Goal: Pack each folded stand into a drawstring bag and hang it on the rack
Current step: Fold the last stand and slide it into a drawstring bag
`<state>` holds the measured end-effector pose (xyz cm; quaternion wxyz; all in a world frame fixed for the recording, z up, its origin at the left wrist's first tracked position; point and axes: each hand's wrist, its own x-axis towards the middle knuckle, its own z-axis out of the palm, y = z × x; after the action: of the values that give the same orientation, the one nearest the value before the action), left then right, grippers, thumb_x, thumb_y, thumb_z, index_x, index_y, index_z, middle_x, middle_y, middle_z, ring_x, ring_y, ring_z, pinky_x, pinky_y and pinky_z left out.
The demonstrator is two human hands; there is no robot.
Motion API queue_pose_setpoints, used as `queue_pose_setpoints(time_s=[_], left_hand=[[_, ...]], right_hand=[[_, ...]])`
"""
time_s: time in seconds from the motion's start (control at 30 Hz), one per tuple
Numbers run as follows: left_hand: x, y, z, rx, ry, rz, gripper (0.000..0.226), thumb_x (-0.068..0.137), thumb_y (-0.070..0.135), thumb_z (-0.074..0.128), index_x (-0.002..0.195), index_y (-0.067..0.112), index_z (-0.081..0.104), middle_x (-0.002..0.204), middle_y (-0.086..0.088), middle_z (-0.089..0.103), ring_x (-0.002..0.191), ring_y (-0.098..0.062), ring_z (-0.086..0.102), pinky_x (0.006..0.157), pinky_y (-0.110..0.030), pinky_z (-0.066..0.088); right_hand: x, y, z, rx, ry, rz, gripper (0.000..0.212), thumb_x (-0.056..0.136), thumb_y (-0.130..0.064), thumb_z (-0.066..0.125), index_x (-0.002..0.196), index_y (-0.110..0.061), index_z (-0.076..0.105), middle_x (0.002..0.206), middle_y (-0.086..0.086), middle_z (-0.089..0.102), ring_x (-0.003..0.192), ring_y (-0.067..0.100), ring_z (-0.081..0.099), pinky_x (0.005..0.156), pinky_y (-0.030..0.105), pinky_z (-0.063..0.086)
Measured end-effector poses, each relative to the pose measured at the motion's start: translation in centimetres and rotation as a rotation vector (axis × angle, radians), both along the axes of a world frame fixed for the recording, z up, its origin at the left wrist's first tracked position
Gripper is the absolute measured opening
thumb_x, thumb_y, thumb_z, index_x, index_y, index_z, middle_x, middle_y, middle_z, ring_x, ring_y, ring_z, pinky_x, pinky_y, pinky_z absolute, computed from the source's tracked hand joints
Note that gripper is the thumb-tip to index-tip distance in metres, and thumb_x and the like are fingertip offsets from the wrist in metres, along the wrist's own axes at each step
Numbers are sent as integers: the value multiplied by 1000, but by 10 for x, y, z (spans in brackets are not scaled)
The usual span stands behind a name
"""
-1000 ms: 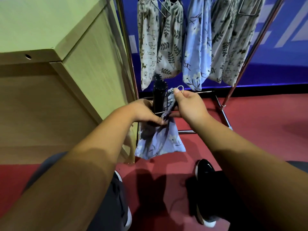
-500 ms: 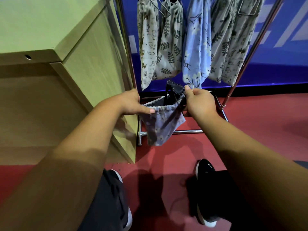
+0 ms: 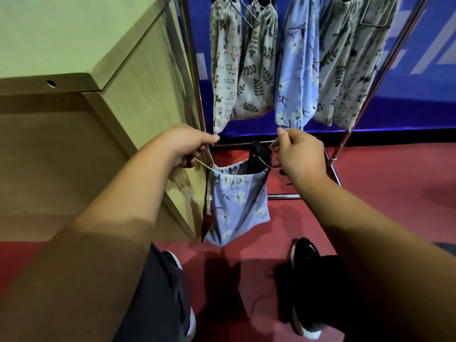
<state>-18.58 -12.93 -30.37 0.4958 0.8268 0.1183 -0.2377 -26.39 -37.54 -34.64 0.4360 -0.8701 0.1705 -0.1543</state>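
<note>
Bag [image 3: 240,206]: blue floral drawstring, hangs in mid-air between both hands, mouth up and part open, above the floor, in front of the rack base.
Stand [image 3: 258,156]: black, inside the bag; top end pokes out of the mouth on the right side, rest hidden by cloth.
Left hand [image 3: 187,149]: fingers curled, pinches left cord [image 3: 204,164]; cord runs taut from the bag mouth up to the hand.
Right hand [image 3: 298,156]: thumb and fingers pinch right cord [image 3: 272,146], held above and right of the mouth; rest of cord hidden behind the hand.
Rack [image 3: 195,70]: chrome frame behind the bag; left pole just beside the bench side, base bar on the floor.
Hung bags: four on the rack, well above the held bag: cat print [image 3: 225,62], leaf print [image 3: 256,65], blue floral [image 3: 298,65], leaf print at right [image 3: 345,70].
Bench [image 3: 61,33]: pale wood, fills left side, its corner near the left hand.
Floor [image 3: 382,193]: red.
Shoes [image 3: 306,257]: black with white soles, one each side below the bag.
Wall [image 3: 419,82]: blue, behind the rack.
</note>
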Motion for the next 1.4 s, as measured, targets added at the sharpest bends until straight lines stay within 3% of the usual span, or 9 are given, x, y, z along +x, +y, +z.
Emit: queue_pose_setpoints(time_s=[0.13,0.27,0.37,0.47,0.63,0.83,1.0,1.2,1.4], left_hand=[[3,3,7,-394,42,222,16,102,22,51,94,23,65,67,11,56,53,-6,55,74,-31,50],[4,1,8,-761,-54,328,31,100,-10,41,118,5,62,102,-10,74,67,-10,72,65,-31,64],[-5,-16,3,-721,-109,119,42,99,-14,54,132,11,65,121,-9,77,79,-13,76,63,-26,63],[-12,-35,-1,-662,-178,20,22,103,10,65,123,14,73,103,-4,79,73,-8,69,64,-20,61],[-7,-50,-3,-296,-426,86,45,104,54,57,75,28,80,84,7,63,75,-13,52,60,-24,44],[-8,-55,5,-731,-259,219,62,104,68,43,63,23,48,62,1,52,55,-19,54,65,-31,53],[-3,-48,4,-589,-212,184,70,95,79,51,54,24,35,49,2,24,41,-17,17,50,-25,22],[6,-32,-3,-506,-345,492,64,89,70,68,55,25,38,51,5,27,43,-13,19,49,-26,17],[3,-41,-6,-652,-306,176,69,97,72,54,54,19,44,47,-2,32,47,-21,41,65,-34,49]], right_hand=[[5,-5,3,-4,-30,-14,58,95,-65,39,81,-14,63,74,5,73,69,32,71,64,52,60],[2,0,15,192,-63,31,46,104,-50,51,80,-19,75,79,-4,79,80,18,76,84,45,62],[-1,11,27,517,-71,223,39,111,-38,56,92,-8,73,84,4,78,77,20,74,79,40,62],[-3,18,34,691,-56,332,34,113,-33,54,96,-7,68,85,11,68,79,27,64,73,38,59],[4,13,30,852,-68,283,33,112,-32,55,89,-12,68,85,5,69,79,22,68,86,43,61],[12,-2,27,1046,-48,94,39,115,-33,44,82,-18,57,80,3,65,83,23,73,77,31,61],[17,-19,6,1305,84,-206,49,119,-37,29,78,-14,43,77,10,55,83,25,72,55,36,65],[13,-37,-7,1336,34,-392,33,117,-27,21,93,-22,43,93,9,56,111,33,72,108,46,55],[16,-22,9,1289,-39,-243,45,117,-37,35,82,-13,49,66,5,56,74,28,79,66,45,67]])
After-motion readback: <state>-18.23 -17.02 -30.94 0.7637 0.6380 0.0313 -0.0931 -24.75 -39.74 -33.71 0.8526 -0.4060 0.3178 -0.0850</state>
